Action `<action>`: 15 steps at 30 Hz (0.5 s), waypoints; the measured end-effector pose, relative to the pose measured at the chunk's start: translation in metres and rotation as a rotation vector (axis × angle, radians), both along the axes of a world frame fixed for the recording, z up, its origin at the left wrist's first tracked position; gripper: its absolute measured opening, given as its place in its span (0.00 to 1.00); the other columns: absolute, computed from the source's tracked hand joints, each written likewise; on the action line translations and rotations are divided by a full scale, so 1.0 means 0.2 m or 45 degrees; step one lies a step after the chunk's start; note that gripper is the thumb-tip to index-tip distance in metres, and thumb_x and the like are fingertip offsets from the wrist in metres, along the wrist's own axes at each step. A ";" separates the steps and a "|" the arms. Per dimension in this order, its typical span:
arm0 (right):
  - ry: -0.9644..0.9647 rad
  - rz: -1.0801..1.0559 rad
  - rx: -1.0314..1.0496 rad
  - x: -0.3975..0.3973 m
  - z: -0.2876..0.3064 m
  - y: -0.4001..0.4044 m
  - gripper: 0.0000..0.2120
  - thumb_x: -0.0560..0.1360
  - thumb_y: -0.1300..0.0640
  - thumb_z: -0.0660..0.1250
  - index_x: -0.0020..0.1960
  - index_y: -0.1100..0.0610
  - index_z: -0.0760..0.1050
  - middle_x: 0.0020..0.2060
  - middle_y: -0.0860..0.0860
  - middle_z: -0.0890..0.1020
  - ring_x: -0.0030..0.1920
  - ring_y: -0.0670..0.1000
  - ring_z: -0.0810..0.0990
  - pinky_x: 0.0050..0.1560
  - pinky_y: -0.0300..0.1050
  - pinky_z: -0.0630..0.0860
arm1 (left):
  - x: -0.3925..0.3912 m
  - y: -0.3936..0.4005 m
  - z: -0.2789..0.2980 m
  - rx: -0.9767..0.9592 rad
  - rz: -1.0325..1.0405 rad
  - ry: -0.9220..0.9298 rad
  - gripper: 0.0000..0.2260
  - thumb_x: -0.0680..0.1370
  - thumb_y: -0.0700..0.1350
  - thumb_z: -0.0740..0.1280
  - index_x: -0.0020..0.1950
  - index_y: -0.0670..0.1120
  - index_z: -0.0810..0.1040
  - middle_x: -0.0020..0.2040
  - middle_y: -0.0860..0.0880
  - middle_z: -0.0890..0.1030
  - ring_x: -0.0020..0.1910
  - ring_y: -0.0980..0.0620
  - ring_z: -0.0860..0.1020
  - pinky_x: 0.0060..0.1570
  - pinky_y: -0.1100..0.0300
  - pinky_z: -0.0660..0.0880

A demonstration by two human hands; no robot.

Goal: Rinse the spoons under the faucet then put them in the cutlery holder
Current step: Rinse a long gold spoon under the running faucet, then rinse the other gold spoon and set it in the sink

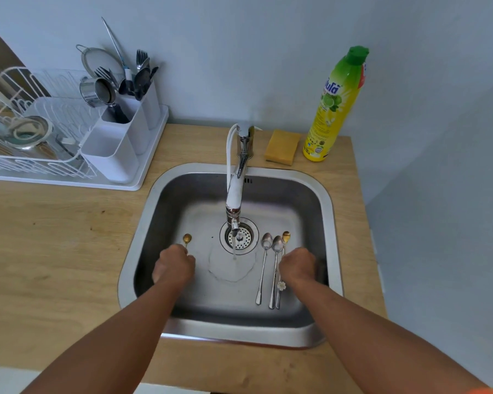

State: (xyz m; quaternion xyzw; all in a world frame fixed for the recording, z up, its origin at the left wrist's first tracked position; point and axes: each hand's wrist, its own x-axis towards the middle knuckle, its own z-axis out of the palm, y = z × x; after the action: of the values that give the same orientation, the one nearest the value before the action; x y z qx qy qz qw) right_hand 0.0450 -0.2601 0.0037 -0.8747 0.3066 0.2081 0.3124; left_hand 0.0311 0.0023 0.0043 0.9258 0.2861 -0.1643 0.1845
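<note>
So the left hand [174, 265] has its fingers curled round a small gold spoon [187, 239], bowl poking out, left of the running faucet [234, 194]. I'd swing that bowl right into the thin stream and roll it so both faces get wet. The right hand [296, 267] is curled by three more spoons [273, 265] on the sink [143, 223] floor (can't tell if it grips one). Slick thin steel handles, so pinch firmly. The white plastic cutlery holder [111, 155] stands on the wooden counter, back left.
</note>
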 end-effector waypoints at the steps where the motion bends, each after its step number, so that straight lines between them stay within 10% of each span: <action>1: 0.019 -0.005 -0.017 -0.01 -0.01 0.00 0.06 0.77 0.62 0.67 0.48 0.64 0.83 0.46 0.58 0.86 0.48 0.60 0.86 0.36 0.39 0.71 | 0.00 0.00 -0.01 0.016 -0.008 0.016 0.07 0.81 0.44 0.67 0.47 0.43 0.82 0.37 0.47 0.78 0.33 0.50 0.76 0.30 0.59 0.69; 15: 0.128 -0.031 -0.128 -0.03 -0.13 0.03 0.06 0.76 0.65 0.71 0.53 0.65 0.82 0.50 0.60 0.85 0.51 0.61 0.86 0.38 0.44 0.76 | -0.04 0.06 -0.15 0.045 0.025 0.136 0.08 0.81 0.44 0.69 0.55 0.39 0.82 0.47 0.41 0.82 0.45 0.41 0.83 0.42 0.52 0.81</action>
State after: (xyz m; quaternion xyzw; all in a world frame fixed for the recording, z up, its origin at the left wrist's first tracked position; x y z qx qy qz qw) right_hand 0.0399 -0.2549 -0.0222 -0.8739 0.3426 0.2323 0.2550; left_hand 0.0223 0.0144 -0.0261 0.9161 0.3073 -0.2065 0.1541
